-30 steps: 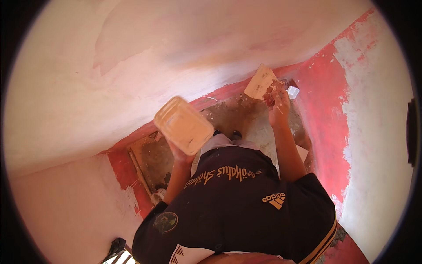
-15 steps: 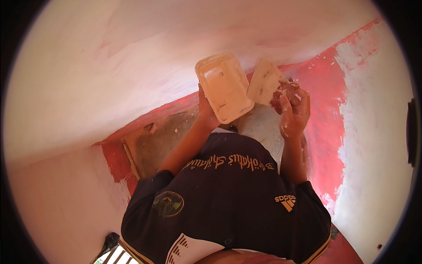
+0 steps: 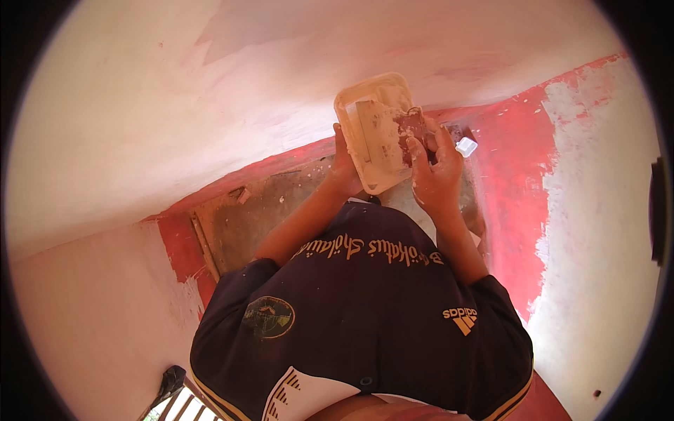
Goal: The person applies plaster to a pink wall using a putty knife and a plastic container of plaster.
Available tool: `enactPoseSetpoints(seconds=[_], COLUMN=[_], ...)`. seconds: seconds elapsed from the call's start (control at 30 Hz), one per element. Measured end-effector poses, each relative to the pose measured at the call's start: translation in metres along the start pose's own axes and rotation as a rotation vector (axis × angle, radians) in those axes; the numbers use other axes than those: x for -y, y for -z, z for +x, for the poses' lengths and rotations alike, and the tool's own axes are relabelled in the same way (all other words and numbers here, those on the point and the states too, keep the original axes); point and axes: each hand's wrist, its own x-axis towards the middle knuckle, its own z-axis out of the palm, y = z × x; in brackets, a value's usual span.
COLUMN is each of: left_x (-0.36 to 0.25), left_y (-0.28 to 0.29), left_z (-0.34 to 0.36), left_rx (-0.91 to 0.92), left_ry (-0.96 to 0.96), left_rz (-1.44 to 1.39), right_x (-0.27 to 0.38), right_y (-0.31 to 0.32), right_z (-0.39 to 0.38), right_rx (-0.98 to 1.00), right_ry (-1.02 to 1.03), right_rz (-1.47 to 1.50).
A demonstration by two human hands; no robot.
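Note:
My left hand (image 3: 344, 163) grips a pale plastic tub (image 3: 380, 184) by its left side, its open top tilted up toward me. Whitish paste coats the tub's inside. In my right hand (image 3: 439, 170) is a putty knife (image 3: 382, 133) with a wide flat blade and a dark red handle smeared with paste. The blade lies inside the tub, over its bottom. Fingers of the right hand wrap the handle at the tub's right rim. Most of the left fingers are hidden behind the tub.
A whitish wall (image 3: 267, 84) rises ahead, with a red band (image 3: 246, 181) along its foot. On the right, a red wall (image 3: 512, 161) is partly covered in white. A small white container (image 3: 466, 146) lies beyond my right hand. Wooden strips (image 3: 205, 245) lean at left above the stained floor (image 3: 260, 210).
My right hand has moved left, bringing the putty knife from beside the tub into it. The tub has shifted slightly right. The small white container has come into sight.

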Motion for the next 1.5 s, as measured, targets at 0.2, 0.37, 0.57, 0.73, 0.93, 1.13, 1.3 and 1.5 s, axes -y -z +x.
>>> enactPoseSetpoints(seconds=[0.2,0.37,0.57,0.73,0.93,1.13,1.3,1.5], left_x=[-0.033,-0.035,-0.006,0.043,0.122,0.243,0.339,0.414], left_y=[-0.009,0.008,0.015,0.011,0.014,0.038,0.076,0.113], left_z=[-0.023,-0.029,0.006,0.069,0.174,0.286,0.371,0.43], left_rx=[-0.199,-0.178,-0.228,-0.25,-0.048,-0.165,-0.273,-0.45], left_ry=[-0.01,-0.025,-0.02,-0.043,0.043,0.016,0.032,-0.013], left_rz=[0.489,0.489,0.605,0.404,0.627,0.413,0.605,0.596], right_x=[-0.018,-0.04,-0.052,-0.037,-0.05,-0.098,-0.142,-0.193], right_y=[-0.058,-0.072,-0.028,0.051,0.176,0.332,0.468,0.568], right_z=[-0.009,-0.011,0.016,0.049,0.092,0.153,0.199,0.235], right_rx=[-0.066,-0.069,-0.005,-0.013,0.085,0.103,0.151,0.226], right_ry=[-0.067,-0.004,0.038,0.009,0.054,-0.158,-0.244,-0.377], right_rz=[0.163,0.163,0.007,0.066,-0.002,0.392,0.53,0.568])
